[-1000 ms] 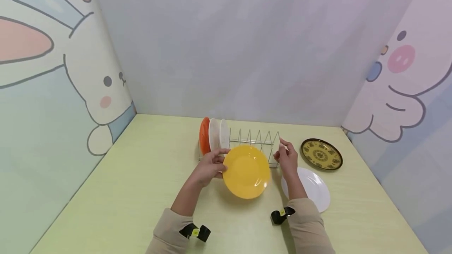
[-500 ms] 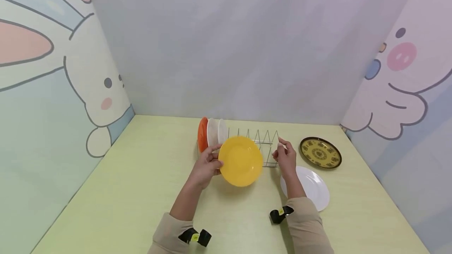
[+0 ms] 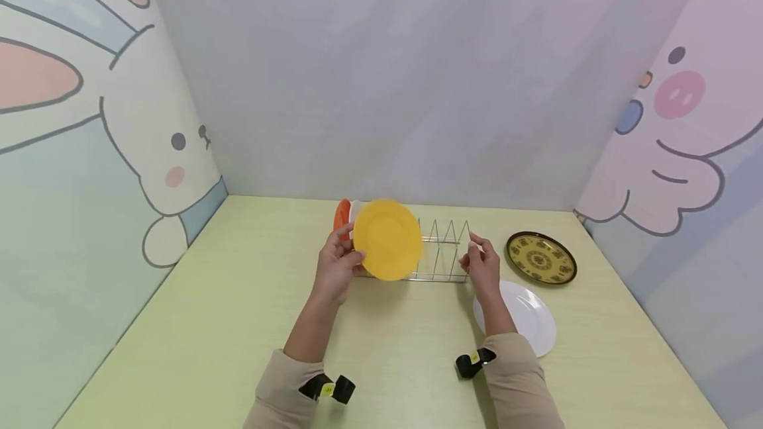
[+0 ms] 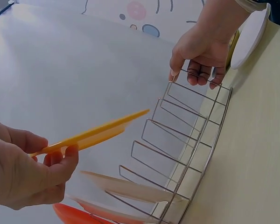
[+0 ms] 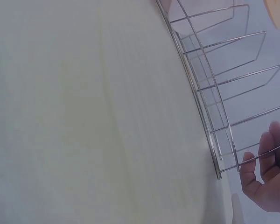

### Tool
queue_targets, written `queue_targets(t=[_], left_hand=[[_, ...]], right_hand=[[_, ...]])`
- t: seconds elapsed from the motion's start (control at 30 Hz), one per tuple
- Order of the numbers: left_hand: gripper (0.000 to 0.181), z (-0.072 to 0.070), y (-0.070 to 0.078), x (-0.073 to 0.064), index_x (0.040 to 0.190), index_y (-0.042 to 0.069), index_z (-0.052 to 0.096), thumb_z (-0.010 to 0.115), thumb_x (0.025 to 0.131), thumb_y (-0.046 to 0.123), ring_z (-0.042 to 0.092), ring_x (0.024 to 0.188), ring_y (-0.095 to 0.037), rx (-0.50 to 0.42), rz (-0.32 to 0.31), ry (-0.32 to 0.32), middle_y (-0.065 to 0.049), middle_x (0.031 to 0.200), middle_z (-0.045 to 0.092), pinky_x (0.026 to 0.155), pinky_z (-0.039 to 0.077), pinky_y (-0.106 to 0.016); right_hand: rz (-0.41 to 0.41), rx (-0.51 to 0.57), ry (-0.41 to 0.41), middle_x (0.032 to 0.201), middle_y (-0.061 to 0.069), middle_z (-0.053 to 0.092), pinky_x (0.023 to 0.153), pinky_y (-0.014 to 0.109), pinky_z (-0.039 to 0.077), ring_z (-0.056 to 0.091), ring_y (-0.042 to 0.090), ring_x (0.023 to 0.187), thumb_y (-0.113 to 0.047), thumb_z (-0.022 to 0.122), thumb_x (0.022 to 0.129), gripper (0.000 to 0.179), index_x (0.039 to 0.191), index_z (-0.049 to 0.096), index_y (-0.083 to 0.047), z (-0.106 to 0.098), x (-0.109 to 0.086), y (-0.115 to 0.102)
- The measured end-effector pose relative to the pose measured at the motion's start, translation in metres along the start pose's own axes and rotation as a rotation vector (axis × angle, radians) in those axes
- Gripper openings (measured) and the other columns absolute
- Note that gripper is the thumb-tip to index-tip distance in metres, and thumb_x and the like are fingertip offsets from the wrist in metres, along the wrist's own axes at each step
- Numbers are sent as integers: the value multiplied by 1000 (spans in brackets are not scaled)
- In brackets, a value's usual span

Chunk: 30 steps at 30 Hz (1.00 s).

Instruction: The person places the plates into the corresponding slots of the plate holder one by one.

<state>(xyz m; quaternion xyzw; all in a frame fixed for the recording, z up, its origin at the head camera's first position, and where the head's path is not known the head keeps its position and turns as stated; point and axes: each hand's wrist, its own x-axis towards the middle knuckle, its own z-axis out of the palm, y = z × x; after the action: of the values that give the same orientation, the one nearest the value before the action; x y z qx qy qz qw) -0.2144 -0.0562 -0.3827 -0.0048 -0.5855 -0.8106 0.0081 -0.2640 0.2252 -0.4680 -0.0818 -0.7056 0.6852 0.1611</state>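
Note:
My left hand [image 3: 334, 271] pinches the left edge of a yellow plate [image 3: 387, 240], thumb on the near face. The plate is held up in front of the left part of a wire dish rack [image 3: 438, 279]; in the left wrist view its yellow edge [image 4: 102, 128] is clear of the wires. My right hand [image 3: 484, 269] grips the rack's right end wire, fingers curled around it. Standing in the rack's left slots are an orange plate [image 3: 342, 215] and white plates [image 4: 130, 186], partly hidden behind the yellow plate and left hand in the head view.
A white plate [image 3: 527, 316] lies on the table [image 3: 238, 323], partly under my right forearm. Behind it, to the right, lies a dark-rimmed patterned plate [image 3: 541, 258]. A grey back wall [image 3: 381, 85] and cartoon-printed side walls enclose the table.
My left hand has carried the yellow plate away from me and to the left, over the rack's front, where it now covers much of the white plates. The right hand has stayed on the rack.

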Motion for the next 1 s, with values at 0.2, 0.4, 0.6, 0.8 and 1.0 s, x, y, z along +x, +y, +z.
queue_targets(t=[0.2, 0.4, 0.6, 0.8, 1.0], left_hand=[[55, 2, 5, 4, 131, 16, 44, 51, 86, -14, 54, 100, -27, -109, 60, 37, -14, 114, 49, 69, 51, -28], [54, 8, 6, 7, 130, 14, 44, 51, 85, -16, 54, 104, -28, -177, 96, 111, -15, 111, 48, 75, 52, -32], [54, 16, 4, 11, 129, 12, 47, 52, 84, -17, 53, 101, -28, -176, 156, 169, -14, 106, 48, 75, 52, -33], [53, 24, -5, 16, 126, 10, 50, 53, 81, -19, 53, 90, -25, -135, 204, 205, -15, 104, 51, 68, 52, -28], [54, 34, -17, 23, 126, 10, 52, 50, 80, -18, 51, 88, -24, -6, 237, 237, -16, 101, 51, 73, 50, -28]], right_hand=[[3, -7, 4, 62, 0, 55, 61, 29, 51, 55, 10, 60, -22, 45, 98, 30, 127, 55, -16, -2, 0, -1], [15, -11, 1, 63, 1, 54, 61, 25, 50, 55, 10, 60, -22, 45, 99, 32, 129, 53, -15, -5, 0, 0], [10, -1, 7, 63, 1, 54, 60, 26, 50, 55, 10, 60, -22, 45, 99, 31, 127, 54, -15, -5, -1, -1], [13, 7, 2, 62, 2, 55, 59, 26, 49, 55, 13, 59, -21, 45, 98, 30, 126, 55, -15, -4, -2, 0], [10, -5, -3, 65, 3, 54, 64, 30, 51, 56, 13, 62, -25, 45, 99, 32, 128, 54, -16, -7, -1, 0]])
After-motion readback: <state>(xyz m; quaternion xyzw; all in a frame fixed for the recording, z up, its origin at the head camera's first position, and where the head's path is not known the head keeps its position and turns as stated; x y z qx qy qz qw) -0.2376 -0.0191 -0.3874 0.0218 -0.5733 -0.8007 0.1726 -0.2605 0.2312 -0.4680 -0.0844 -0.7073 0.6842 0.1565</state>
